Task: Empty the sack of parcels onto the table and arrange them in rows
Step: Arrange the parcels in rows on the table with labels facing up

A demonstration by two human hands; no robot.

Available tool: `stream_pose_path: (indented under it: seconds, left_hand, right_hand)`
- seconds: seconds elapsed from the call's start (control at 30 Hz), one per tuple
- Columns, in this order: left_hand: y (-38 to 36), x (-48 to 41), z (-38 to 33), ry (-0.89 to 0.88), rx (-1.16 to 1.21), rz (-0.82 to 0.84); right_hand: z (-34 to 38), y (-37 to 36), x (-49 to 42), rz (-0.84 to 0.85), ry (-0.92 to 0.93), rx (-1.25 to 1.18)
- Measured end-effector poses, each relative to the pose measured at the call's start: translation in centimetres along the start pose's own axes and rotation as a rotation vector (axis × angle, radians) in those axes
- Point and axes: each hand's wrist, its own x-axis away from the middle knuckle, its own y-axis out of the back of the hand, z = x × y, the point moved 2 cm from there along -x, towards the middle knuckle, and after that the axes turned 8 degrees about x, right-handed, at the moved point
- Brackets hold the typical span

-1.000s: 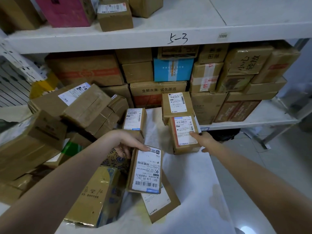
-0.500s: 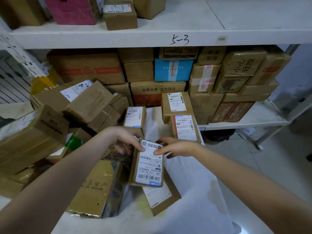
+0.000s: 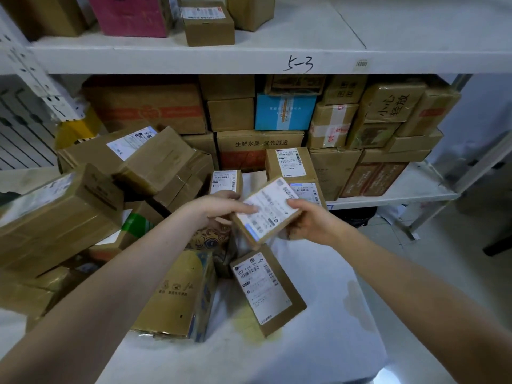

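Note:
A small brown parcel [image 3: 267, 213] with a white label is lifted above the white-covered table [image 3: 318, 314], tilted. My right hand [image 3: 310, 223] grips its right end, thumb on top. My left hand [image 3: 221, 207] touches its left edge with straight fingers on the label. Below it lies a flat labelled parcel [image 3: 266, 289]. Three labelled parcels stand at the table's far end: one [image 3: 288, 163] at the back, one [image 3: 307, 191] in front of it, one [image 3: 225, 181] to the left. No sack is in view.
A heap of brown cartons [image 3: 83, 206] covers the table's left side, with a printed carton [image 3: 177, 295] near me. Behind stands a white shelf rack [image 3: 249, 59] marked 5-3, packed with boxes. Grey floor [image 3: 443, 259] lies to the right.
The labelled parcel has been lifted off the pile and turned, moving up and right. My right hand came from the far parcel to grip it. A flat parcel beneath is now uncovered.

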Motion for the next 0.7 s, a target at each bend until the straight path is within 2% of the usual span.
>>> stream_pose_path:
  seconds: [0.07,0.13,0.23,0.37,0.43,0.53,0.7]
  left_hand:
    - [0.2,-0.3,-0.6,-0.075,0.174,-0.111]
    - [-0.7,-0.1,-1.3,-0.109,0.349,-0.087]
    - [-3.4,0.5,-2.2,-0.104,0.477,0.031]
    - [-6.3,0.0,-2.8,-0.144,0.615,0.065]
    - [-7.2,-0.3,-2.9,-0.128,0.655,0.051]
    - [-9.0,0.0,-2.4,-0.011,0.643,0.063]
    - [-12.3,0.1,-0.4,0.109,0.546,0.083]
  right_hand:
    - [0.7,0.8,0.5,-0.145,0.074,-0.206]
    - [1.0,0.9,1.1,-0.16,0.096,-0.269]
    - [1.0,0.3,1.8,-0.043,0.097,-0.163]
    - [0.8,1.0,2.6,0.048,0.055,0.047]
    - [0.8,2.5,3.1,0.077,0.057,0.052]
    - [0.9,5.6,4.4,0.083,0.058,0.0]
    - [-0.1,8.7,4.8,0.094,-0.083,0.289]
